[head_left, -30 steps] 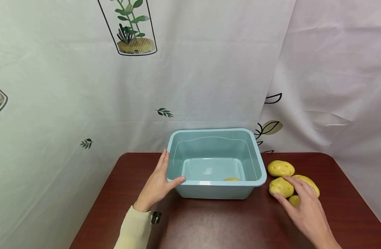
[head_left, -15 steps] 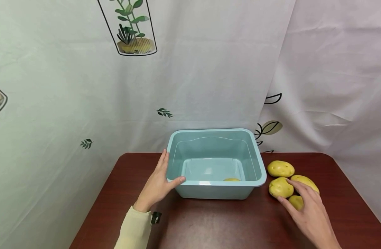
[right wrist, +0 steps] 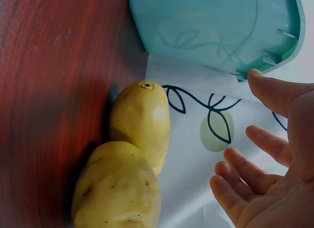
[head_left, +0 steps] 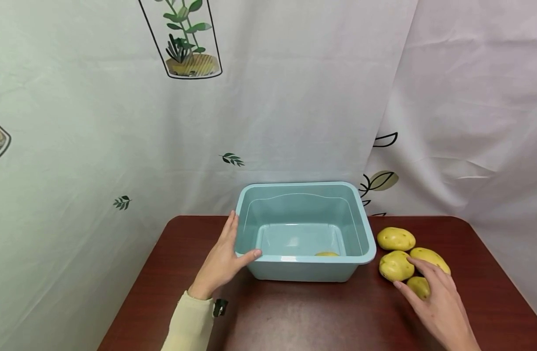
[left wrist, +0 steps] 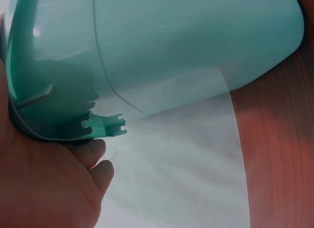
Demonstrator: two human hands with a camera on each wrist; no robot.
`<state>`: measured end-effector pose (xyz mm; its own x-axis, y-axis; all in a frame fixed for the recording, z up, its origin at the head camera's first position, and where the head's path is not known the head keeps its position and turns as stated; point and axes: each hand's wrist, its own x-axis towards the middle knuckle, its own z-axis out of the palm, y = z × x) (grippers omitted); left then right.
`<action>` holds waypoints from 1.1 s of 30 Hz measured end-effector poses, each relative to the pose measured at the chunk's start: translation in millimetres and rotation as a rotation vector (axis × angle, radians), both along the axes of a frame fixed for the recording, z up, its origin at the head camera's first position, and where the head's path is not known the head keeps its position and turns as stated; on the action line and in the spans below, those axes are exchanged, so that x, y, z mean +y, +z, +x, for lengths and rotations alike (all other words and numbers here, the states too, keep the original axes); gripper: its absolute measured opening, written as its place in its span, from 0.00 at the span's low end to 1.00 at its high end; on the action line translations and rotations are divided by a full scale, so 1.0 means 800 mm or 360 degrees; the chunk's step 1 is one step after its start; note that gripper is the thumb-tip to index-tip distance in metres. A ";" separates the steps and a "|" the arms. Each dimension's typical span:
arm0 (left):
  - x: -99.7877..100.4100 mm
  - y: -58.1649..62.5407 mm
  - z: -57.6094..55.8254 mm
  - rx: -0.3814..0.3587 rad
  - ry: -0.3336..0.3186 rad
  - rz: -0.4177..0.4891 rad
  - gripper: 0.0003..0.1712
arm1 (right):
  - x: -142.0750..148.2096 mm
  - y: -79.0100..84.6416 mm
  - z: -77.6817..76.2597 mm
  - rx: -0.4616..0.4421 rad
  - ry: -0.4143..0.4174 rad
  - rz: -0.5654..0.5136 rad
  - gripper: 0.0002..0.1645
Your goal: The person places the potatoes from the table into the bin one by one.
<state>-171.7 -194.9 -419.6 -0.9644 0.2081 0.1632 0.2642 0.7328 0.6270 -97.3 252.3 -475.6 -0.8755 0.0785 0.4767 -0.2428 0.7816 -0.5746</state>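
Note:
A light blue plastic basin [head_left: 303, 259] stands at the back of the table. Beside its front left corner is my left hand [head_left: 222, 261], fingers straight along the side and thumb at the front rim. The left wrist view shows this hand [left wrist: 54, 174] right at the basin's rim [left wrist: 46, 138]. Several yellow potatoes lie right of the basin, including a front left one [head_left: 396, 266], a back one [head_left: 396, 239], a right one [head_left: 431, 258] and a small one [head_left: 419, 287]. My right hand [head_left: 439, 297] hovers over the group, fingers spread, holding nothing. Another potato [head_left: 327, 254] shows inside the basin, mostly hidden by its front wall.
The dark red-brown table [head_left: 312, 317] has rounded back corners. A pale cloth [head_left: 295, 107] printed with plants hangs right behind it, close to the basin's back. In the right wrist view, two potatoes sit close together, one a nearer potato [right wrist: 117, 188].
My right hand has drawn slightly back and to the right from the front left potato, showing more of the small one. The left hand and the basin stay in place.

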 end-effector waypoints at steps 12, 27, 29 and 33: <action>0.001 0.002 0.000 0.0013 0.0016 -0.0011 0.65 | 0.003 -0.008 0.003 -0.0086 -0.0023 0.0000 0.37; 0.001 0.001 0.000 0.0005 0.0009 0.0005 0.65 | 0.015 -0.019 0.005 -0.0124 -0.0051 0.0038 0.37; 0.001 0.001 0.000 0.0008 0.0004 0.0009 0.65 | 0.017 -0.019 0.006 -0.0157 -0.0068 0.0049 0.37; 0.001 0.001 0.000 0.0010 -0.0001 0.0007 0.65 | 0.021 -0.020 0.008 -0.0201 -0.0086 0.0057 0.37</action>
